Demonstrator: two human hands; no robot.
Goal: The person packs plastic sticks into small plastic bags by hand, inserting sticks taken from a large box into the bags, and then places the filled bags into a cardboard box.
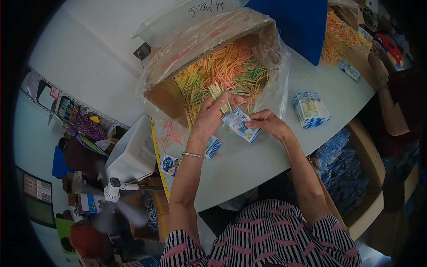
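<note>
My left hand [212, 111] is closed round a small bundle of green, yellow and orange sticks [219, 96], held over the front edge of a plastic-lined carton. My right hand [268, 123] pinches a blue and white printed packet [240, 124] by its right side; the packet's left end lies just below the bundle. Behind both hands, the carton [165, 99] holds a large heap of loose coloured sticks [222, 64]. Another striped packet [213, 147] rests on the table beside my left wrist. A stack of packets with sticks showing [310, 109] lies to the right.
Loose pink sticks [170, 135] and a blue packet [170, 164] lie at the table's [231, 178] left side. A carton of blue packets [342, 173] stands below its right edge. A fan [113, 190] is at lower left. Another person's arm [388, 104] is at far right, near more sticks.
</note>
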